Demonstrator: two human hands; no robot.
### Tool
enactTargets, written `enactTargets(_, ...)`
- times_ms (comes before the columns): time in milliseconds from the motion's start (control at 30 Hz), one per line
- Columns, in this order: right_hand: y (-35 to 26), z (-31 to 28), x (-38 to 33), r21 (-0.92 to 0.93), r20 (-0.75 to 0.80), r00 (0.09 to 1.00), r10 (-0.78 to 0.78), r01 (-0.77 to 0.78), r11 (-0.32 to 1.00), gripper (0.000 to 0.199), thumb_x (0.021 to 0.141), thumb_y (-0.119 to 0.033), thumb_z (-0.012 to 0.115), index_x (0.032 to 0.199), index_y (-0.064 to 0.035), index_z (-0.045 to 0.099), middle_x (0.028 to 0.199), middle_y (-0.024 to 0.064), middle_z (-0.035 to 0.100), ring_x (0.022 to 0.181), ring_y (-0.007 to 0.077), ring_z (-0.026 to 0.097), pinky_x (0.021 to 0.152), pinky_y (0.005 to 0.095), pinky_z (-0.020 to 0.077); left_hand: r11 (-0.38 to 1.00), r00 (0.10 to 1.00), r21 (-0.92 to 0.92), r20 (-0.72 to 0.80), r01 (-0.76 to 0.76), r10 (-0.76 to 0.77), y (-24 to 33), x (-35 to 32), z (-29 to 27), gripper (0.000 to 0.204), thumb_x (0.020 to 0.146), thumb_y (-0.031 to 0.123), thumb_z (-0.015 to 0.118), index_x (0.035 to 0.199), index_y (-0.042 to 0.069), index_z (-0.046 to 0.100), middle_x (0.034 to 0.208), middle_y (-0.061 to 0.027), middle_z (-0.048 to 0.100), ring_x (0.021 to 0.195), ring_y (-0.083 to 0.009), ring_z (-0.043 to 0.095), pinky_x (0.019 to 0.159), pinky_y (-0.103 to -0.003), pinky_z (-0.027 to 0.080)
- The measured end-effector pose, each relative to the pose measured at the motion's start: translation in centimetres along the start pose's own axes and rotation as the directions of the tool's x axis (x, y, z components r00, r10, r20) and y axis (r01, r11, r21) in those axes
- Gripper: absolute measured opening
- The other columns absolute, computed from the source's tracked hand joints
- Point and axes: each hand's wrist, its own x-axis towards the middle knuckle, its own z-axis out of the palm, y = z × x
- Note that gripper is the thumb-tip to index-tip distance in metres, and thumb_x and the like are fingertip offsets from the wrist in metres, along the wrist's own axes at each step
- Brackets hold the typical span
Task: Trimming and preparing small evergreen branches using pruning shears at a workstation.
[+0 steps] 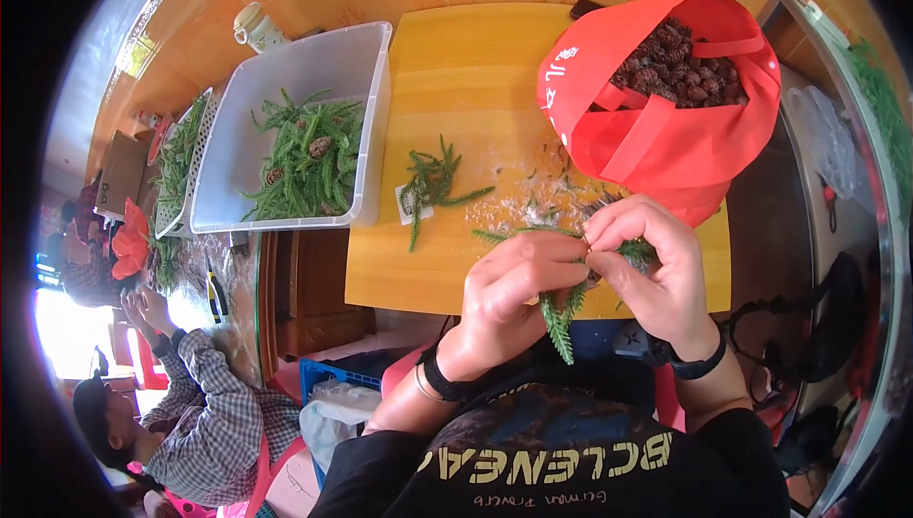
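Over the near part of the yellow table, my two hands meet around an artificial pine sprig (561, 320), whose green tips stick out below and beside the fingers. My left hand (523, 280) is closed around its stem. Thumb and forefinger of my right hand (656, 256) pinch together at the sprig's middle, on something thin; my fingers partly cover it. A brownish bit beside the pinch may be a pine cone, but it is mostly hidden. Farther left lies another loose green sprig (433, 180), partly over a small white card (412, 204).
A clear plastic bin (376, 128) holds green sprigs with several pine cones. A red fabric bag (580, 80) full of brown pine cones (675, 66) stands at the table's right. White flakes dust the wooden table (456, 52). At left, a co-worker (214, 432) sits near black-and-yellow pliers (217, 294).
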Motion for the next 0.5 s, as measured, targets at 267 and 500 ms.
enactTargets(267,0.1,0.5,-0.2,0.043,-0.023,0.997,-0.078,0.078,0.996,0.012,0.072,0.001,0.068,0.078,-0.0017,0.058,0.081,0.0087,0.062,0.078,0.0198,0.060,0.071,0.0283,0.0458,0.988,0.994,-0.130,-0.071,0.078,-0.088,0.6,-1.0,0.0,0.031,0.066,0.002,0.079,0.085,0.006,0.055,0.083,-0.0117,0.063,0.071,-0.0192,0.062,0.061,-0.027,0.049)
enactTargets(500,-0.2,-0.4,-0.6,0.089,0.096,0.991,-0.094,0.085,0.992,0.017,0.070,-0.003,0.073,0.077,-0.0037,0.058,0.081,0.0086,0.061,0.077,0.0207,0.059,0.071,0.0299,0.0467,0.993,0.998,-0.102,-0.013,0.053,-0.055,1.6,-1.1,-0.6,0.032,0.063,0.001,0.079,0.085,0.006,0.057,0.081,-0.0098,0.064,0.069,-0.0204,0.064,0.057,-0.027,0.050)
